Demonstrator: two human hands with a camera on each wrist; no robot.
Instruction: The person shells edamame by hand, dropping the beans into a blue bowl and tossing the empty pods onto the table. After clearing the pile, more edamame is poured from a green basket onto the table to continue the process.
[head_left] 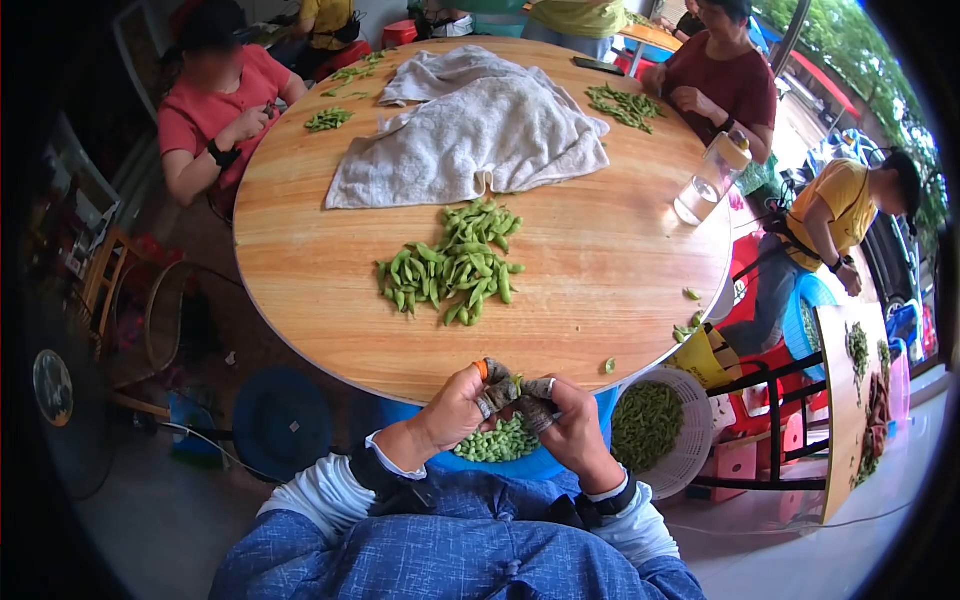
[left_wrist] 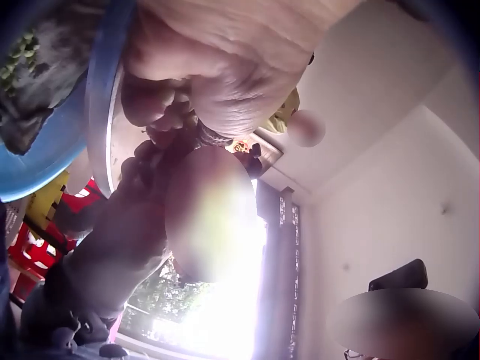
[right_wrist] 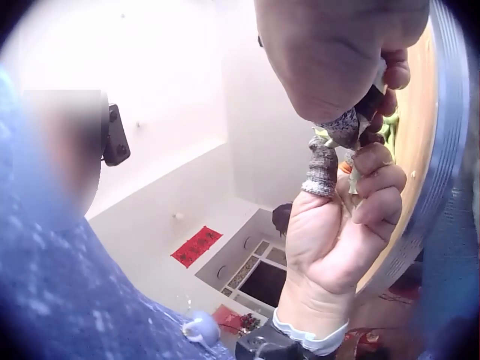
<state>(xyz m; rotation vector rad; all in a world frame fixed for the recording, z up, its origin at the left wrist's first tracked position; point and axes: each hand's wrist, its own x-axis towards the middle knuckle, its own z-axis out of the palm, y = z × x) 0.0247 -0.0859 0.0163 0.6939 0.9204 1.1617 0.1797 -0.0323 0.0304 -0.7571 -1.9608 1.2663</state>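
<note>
Both hands meet just past the table's near edge, over a blue basin of shelled green beans. My left hand and my right hand pinch a green soybean pod between them, mostly hidden by the fingertips. Dark, worn finger covers wrap the thumbs and some fingers, with an orange band on one left finger. In the right wrist view, a pale strip of pod shell shows at the left fingers, and the left thumb cover nearly meets the right thumb. On the table ahead lies a pile of unshelled pods.
A grey towel covers the table's middle. A water bottle stands at the right edge near a few loose pods. Below right is a white basket of green pods. Other people sit around the table with small pod heaps.
</note>
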